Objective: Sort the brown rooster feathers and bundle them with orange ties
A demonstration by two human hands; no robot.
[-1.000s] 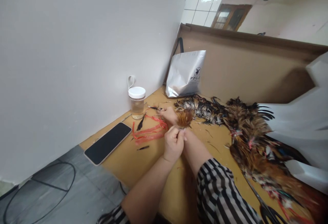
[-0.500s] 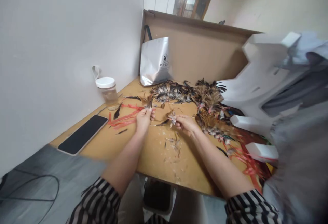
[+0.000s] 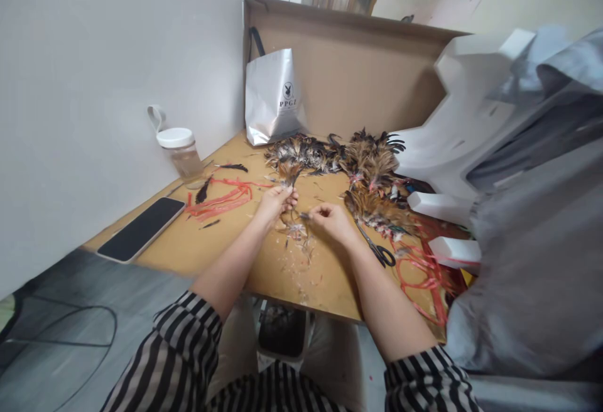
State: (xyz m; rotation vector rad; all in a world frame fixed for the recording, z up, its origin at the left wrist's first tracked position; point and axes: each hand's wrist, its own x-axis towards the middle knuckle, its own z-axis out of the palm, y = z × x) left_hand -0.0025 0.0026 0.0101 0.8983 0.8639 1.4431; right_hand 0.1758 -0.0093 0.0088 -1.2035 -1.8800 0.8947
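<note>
Feather bundles [image 3: 372,153] piled on desk [image 3: 325,286], right of bag [image 3: 269,104]; look done. One tuft [image 3: 288,172] in left hand [image 3: 274,203], in front of bag; can't tell if tied, base covered. Red strips [image 3: 238,199] loose, left-front of bag, look unused. Left fingers pinch tuft base, feathers fan out beyond them. Right hand [image 3: 335,222], front-right of bag: fingers together, seem to pinch small feather [image 3: 304,216].
</note>
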